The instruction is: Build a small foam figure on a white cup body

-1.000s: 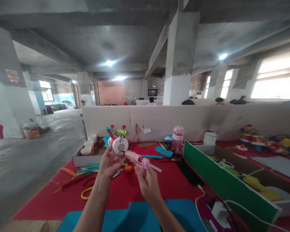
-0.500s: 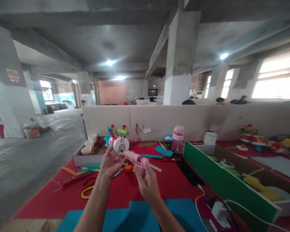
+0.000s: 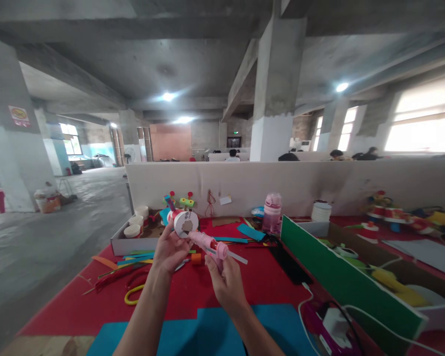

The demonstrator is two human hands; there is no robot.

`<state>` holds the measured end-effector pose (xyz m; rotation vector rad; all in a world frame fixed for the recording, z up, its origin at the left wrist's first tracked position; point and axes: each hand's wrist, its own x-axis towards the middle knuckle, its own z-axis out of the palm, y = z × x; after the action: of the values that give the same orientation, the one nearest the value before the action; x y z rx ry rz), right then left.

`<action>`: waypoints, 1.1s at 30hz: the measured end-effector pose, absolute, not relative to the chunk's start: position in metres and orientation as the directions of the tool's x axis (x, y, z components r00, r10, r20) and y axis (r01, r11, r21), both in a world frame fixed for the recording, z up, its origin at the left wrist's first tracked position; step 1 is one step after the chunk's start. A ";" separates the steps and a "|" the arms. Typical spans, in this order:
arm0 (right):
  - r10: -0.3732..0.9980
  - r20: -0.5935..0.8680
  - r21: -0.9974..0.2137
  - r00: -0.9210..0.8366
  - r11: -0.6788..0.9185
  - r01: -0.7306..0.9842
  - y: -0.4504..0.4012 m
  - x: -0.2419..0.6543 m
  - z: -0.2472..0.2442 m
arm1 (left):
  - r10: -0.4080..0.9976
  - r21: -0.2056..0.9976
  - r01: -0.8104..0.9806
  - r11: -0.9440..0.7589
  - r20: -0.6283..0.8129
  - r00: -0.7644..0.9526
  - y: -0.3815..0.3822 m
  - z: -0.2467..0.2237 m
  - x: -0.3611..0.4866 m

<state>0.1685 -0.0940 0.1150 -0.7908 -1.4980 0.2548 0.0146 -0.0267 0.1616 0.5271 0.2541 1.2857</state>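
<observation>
My left hand [image 3: 173,251] holds up a red and white paper cup [image 3: 183,221], tipped so that a round white end with printed characters and a brownish patch faces me. In my right hand [image 3: 226,282] is a pink glue gun [image 3: 209,245], with a pale glue stick [image 3: 238,257] jutting from its back. The gun's tip is at the lower right edge of the cup; whether they touch I cannot tell. Beneath the gun, a small orange roll [image 3: 196,258] rests on the red table [image 3: 185,291].
Scissors with a yellow handle [image 3: 134,294] and paper strips lie at left, near a box with white cups [image 3: 132,231]. Blue sheets [image 3: 144,338] cover the front edge. A pink bottle [image 3: 272,212], black phone [image 3: 289,266] and green-sided box [image 3: 341,274] are at right.
</observation>
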 end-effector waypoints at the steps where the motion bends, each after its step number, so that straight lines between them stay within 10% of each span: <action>1: 0.606 0.789 -0.605 0.106 0.733 0.311 -0.094 0.168 0.116 | 0.955 0.506 -0.842 0.187 0.106 0.276 -0.027 0.162 0.015; 33: 0.588 0.804 -0.576 0.089 0.734 0.359 -0.087 0.165 0.120 | 0.959 0.475 -0.859 0.189 0.098 0.265 -0.029 0.163 0.013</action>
<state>0.1654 -0.0869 0.1201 -0.8047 -1.5218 0.2004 0.0131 -0.0293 0.1626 0.4889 0.2415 1.2957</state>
